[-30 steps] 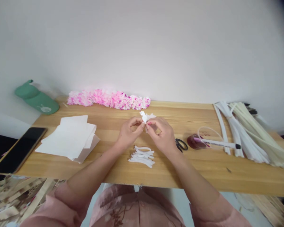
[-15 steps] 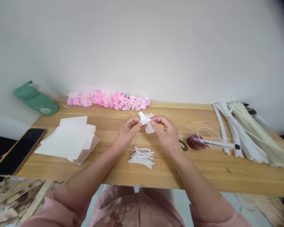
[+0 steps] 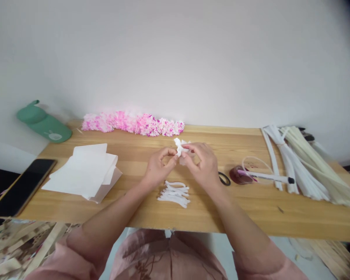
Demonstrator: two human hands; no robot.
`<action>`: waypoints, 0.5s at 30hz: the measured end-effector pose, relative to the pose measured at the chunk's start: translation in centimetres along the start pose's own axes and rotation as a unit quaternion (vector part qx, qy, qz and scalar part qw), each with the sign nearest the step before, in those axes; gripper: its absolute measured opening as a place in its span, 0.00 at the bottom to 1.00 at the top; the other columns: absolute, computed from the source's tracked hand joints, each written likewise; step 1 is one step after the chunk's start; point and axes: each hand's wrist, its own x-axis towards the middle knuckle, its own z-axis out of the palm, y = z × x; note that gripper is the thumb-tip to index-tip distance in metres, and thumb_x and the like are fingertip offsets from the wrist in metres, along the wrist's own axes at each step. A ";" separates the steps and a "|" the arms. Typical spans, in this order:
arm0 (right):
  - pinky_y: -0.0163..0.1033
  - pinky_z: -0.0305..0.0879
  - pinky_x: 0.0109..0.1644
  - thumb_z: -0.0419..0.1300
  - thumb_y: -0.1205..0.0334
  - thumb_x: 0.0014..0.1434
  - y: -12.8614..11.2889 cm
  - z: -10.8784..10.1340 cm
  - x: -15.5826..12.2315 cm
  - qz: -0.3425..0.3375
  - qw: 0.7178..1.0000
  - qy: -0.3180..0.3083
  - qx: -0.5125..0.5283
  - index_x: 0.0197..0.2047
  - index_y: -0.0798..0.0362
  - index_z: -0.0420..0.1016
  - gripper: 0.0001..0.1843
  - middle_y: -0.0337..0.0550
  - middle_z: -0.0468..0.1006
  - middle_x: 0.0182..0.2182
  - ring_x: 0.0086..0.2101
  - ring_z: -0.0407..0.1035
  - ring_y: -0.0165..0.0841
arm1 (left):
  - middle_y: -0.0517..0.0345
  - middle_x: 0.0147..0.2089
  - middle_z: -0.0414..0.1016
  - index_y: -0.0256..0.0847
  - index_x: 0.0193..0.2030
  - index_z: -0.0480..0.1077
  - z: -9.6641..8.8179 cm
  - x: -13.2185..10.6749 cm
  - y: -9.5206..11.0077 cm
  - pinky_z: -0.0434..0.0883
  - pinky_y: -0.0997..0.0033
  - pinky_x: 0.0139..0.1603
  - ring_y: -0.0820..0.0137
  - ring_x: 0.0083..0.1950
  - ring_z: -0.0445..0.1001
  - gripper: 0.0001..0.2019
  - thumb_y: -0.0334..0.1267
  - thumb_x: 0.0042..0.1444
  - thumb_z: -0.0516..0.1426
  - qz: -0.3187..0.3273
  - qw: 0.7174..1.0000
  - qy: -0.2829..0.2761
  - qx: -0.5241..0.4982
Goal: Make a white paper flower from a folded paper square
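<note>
Above the middle of the wooden table (image 3: 245, 212), my left hand (image 3: 159, 165) and my right hand (image 3: 202, 165) pinch a small crumpled white tissue piece (image 3: 180, 147) between their fingertips. Both hands are closed on it, held just off the table. Directly below the hands lies a small pile of white folded strips (image 3: 175, 193). A row of pink and white paper flowers (image 3: 133, 123) runs along the table's far edge, beyond the hands.
A stack of white tissue sheets (image 3: 84, 173) lies left, with a black phone (image 3: 20, 186) and a green bottle (image 3: 43, 122) beyond it. Right of my hands are black scissors (image 3: 224, 179), a dark red dish (image 3: 239, 175), a pen (image 3: 268, 177) and a bundle of white sticks (image 3: 306, 163).
The tissue piece was spread a little half a second ago; now my fingers have drawn together and bunched it tighter. The hands stay in the same place.
</note>
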 end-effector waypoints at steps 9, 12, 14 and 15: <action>0.44 0.61 0.46 0.59 0.64 0.63 0.1 0.3 -0.1 -0.041 0.999 0.004 -0.032 0.35 0.50 0.76 0.05 0.38 0.83 0.31 0.32 0.74 0.33 | 0.58 0.37 0.77 0.39 0.38 0.65 0.8 0.3 -0.4 0.71 0.71 0.45 0.71 0.40 0.76 0.14 0.44 0.53 0.62 -0.093 0.975 -0.016 -0.201; 0.45 0.61 0.49 0.58 0.65 0.64 0.0 0.4 -0.1 -0.049 0.998 -0.006 -0.024 0.37 0.49 0.76 0.06 0.38 0.83 0.33 0.33 0.75 0.32 | 0.60 0.33 0.76 0.38 0.34 0.66 0.7 0.5 -0.4 0.70 0.73 0.41 0.73 0.36 0.74 0.14 0.45 0.50 0.63 -0.104 0.972 -0.006 -0.212; 0.45 0.62 0.51 0.58 0.66 0.63 0.0 0.5 -0.1 -0.049 0.999 -0.011 -0.009 0.38 0.49 0.76 0.06 0.38 0.83 0.35 0.36 0.75 0.33 | 0.61 0.31 0.74 0.38 0.32 0.67 0.6 0.6 -0.4 0.69 0.74 0.40 0.74 0.35 0.72 0.13 0.44 0.49 0.64 -0.103 0.973 -0.001 -0.207; 0.46 0.62 0.51 0.58 0.66 0.63 0.0 0.6 -0.1 -0.044 0.999 -0.009 0.003 0.37 0.49 0.76 0.05 0.39 0.83 0.36 0.37 0.75 0.34 | 0.61 0.31 0.73 0.38 0.32 0.67 0.5 0.6 -0.4 0.69 0.74 0.39 0.74 0.34 0.72 0.13 0.44 0.49 0.64 -0.103 0.974 0.004 -0.204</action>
